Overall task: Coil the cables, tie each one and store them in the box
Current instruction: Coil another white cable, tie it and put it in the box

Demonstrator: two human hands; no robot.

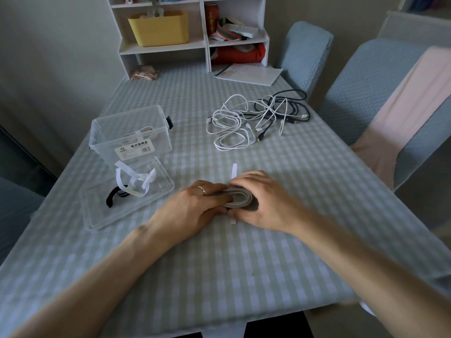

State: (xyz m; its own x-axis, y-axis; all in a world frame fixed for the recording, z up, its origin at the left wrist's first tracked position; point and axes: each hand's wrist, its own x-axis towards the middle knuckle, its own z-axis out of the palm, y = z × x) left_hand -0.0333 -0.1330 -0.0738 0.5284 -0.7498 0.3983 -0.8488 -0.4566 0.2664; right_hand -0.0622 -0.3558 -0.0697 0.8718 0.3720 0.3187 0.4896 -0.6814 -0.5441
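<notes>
A coiled white cable lies on the checked tablecloth, across a white tie strip whose ends stick out above and below it. My left hand holds the coil's left side with its fingers pressed on top. My right hand curls around the coil's right side. A tangle of loose white and dark cables lies farther back on the right. The clear plastic box stands at the left with a tied cable inside.
The box's clear lid lies in front of it, holding several white and black tie strips. A white shelf unit with a yellow bin stands at the table's far end beside papers. Two blue-covered chairs stand at the right.
</notes>
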